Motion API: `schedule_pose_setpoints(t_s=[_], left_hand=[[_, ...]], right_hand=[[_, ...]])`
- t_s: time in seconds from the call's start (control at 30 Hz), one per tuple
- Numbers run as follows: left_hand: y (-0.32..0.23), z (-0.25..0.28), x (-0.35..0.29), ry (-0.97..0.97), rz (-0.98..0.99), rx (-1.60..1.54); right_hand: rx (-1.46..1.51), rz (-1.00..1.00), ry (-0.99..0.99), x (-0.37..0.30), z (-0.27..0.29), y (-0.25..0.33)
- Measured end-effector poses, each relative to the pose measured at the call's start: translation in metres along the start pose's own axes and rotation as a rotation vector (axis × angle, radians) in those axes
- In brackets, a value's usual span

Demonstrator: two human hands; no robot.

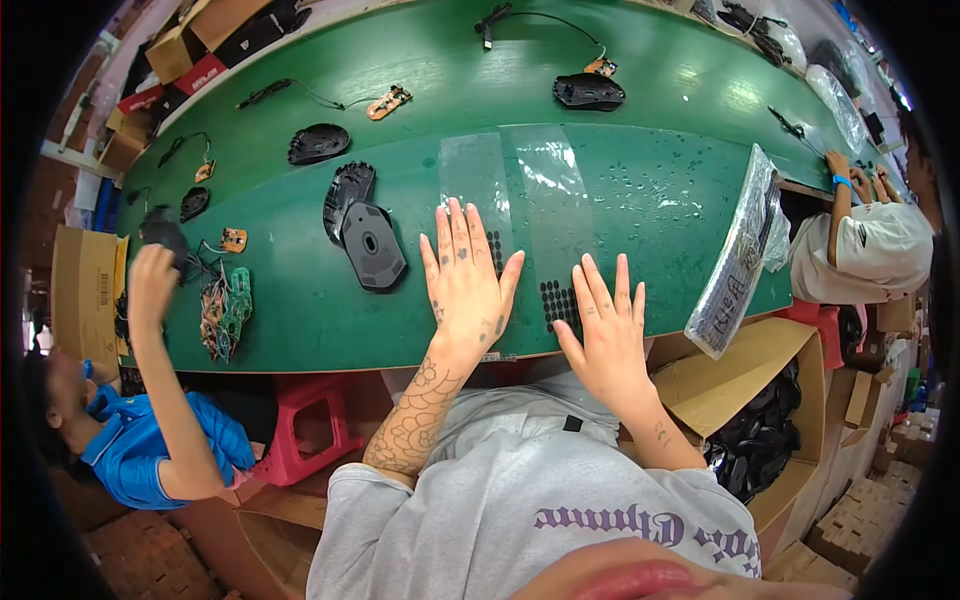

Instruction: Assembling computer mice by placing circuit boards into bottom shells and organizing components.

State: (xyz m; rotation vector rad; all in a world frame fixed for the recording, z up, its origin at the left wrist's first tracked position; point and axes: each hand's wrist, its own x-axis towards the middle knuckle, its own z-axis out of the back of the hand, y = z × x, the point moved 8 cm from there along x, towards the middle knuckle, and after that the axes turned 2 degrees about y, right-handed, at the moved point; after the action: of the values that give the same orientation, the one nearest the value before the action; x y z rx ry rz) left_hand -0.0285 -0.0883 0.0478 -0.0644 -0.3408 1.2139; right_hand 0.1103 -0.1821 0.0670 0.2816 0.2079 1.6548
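Note:
My left hand (pixel 466 280) lies flat, fingers spread, on a clear plastic strip (pixel 472 165) on the green table. Small black round pads (pixel 494 250) on that strip show beside my fingers, partly covered by the hand. A second clear strip (pixel 552 200) runs alongside, with rows of black oval pads (pixel 557 300) at its near end. My right hand (pixel 610 335) rests open at that strip's right edge, its thumb by the pads. Neither hand holds anything. Left of my left hand, a black mouse bottom shell (pixel 374 247) overlaps another black mouse shell part (pixel 345 195).
Circuit boards with wires (pixel 226 310) lie at the left, near a co-worker's raised hand (pixel 154 280). More mouse shells (pixel 318 144) and cabled boards (pixel 390 102) lie farther back. A plastic-wrapped bundle (pixel 735 260) overhangs the right edge, above a carton of black parts (pixel 765 420).

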Motion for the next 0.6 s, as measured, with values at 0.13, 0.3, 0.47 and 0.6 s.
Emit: schedule_pose_setpoints(t_s=[0.13,0.3,0.47,0.6], left_hand=[[0.002,0.000,0.005,-0.006,-0.003,0.007],[0.001,-0.001,0.006,0.022,0.015,0.009],[-0.001,0.000,0.006,-0.002,0.015,0.009],[0.005,0.005,0.005,-0.020,0.034,-0.127]], right_hand=[[0.023,0.000,0.037,-0.006,0.002,0.004],[0.010,-0.034,0.066,-0.011,0.005,0.007],[0.011,-0.021,0.125,-0.013,0.009,0.011],[0.165,-0.027,0.077,-0.007,0.025,0.010]])
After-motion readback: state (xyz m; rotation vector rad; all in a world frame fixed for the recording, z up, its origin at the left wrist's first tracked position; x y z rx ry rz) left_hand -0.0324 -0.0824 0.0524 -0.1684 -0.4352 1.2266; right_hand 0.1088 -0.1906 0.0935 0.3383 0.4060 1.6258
